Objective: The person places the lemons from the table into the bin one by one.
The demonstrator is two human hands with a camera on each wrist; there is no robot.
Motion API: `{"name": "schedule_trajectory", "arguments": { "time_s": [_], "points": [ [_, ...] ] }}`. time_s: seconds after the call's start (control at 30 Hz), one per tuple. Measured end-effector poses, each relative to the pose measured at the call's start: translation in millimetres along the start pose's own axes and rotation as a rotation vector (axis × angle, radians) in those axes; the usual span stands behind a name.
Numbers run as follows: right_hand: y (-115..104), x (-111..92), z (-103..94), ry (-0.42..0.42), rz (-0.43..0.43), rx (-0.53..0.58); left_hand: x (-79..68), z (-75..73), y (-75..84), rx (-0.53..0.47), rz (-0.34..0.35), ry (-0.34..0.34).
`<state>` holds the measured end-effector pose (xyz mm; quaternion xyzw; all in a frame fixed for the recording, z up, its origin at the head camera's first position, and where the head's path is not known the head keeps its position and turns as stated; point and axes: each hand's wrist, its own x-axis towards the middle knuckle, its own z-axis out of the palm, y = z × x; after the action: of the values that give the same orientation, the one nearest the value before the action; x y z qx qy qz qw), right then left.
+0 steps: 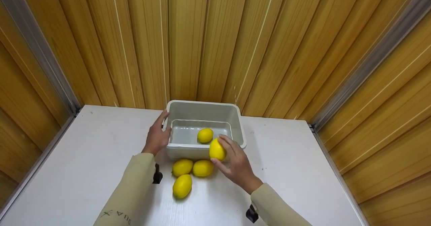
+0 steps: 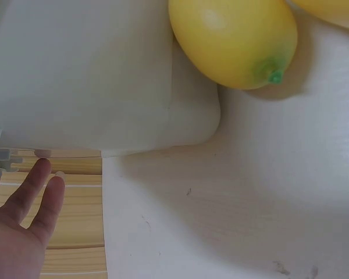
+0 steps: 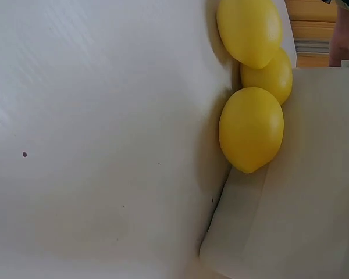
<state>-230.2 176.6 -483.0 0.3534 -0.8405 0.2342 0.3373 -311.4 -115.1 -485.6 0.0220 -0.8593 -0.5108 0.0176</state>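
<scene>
A light grey plastic bin (image 1: 206, 106) stands on the table with one yellow lemon (image 1: 205, 135) inside. My left hand (image 1: 157, 135) holds the bin's left rim, thumb over the edge; in the left wrist view some of its fingers (image 2: 27, 195) are spread beside the bin wall. Between thumb and fingertips, my right hand (image 1: 237, 163) grips a lemon (image 1: 217, 149) above the bin's near rim. Three more lie in front of the bin: a left lemon (image 1: 182, 167), a right lemon (image 1: 203, 168) and a nearer lemon (image 1: 182, 186). The right wrist view does not show the right hand.
The white table (image 1: 289, 172) extends to both sides of the bin. Wood-patterned panels (image 1: 188, 44) rise behind it and at the sides, with metal corner posts (image 1: 367, 57). Behind the bin, the table's back edge is close.
</scene>
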Motion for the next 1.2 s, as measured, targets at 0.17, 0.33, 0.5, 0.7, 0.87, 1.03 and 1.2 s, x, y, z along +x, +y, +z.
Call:
{"name": "schedule_trajectory", "arguments": {
  "time_s": [0.17,0.33,0.5,0.7,0.87,1.03,1.2],
  "points": [
    [4,3,-1.6,0.006,0.035,-0.010,-0.8,-0.2,0.2,-0.004,-0.008,0.001],
    [8,7,-2.7,-0.001,0.088,-0.030,-1.9,0.2,1.3,0.012,0.008,0.010],
    [11,10,-2.6,-0.009,0.116,-0.039,-1.8,1.1,2.5,0.013,0.012,0.008],
    [14,12,-1.6,-0.003,0.133,-0.051,-2.2,1.7,3.3,0.012,0.006,0.003],
    [17,13,-1.6,-0.018,0.166,-0.060,-1.5,2.1,3.2,0.025,0.007,0.003],
    [20,13,-2.2,-0.049,0.212,-0.036,-1.3,1.2,2.3,0.029,0.022,0.012],
    [24,13,-2.4,-0.048,0.222,-0.039,-1.6,0.9,1.4,0.023,0.042,0.019]
  ]
}}
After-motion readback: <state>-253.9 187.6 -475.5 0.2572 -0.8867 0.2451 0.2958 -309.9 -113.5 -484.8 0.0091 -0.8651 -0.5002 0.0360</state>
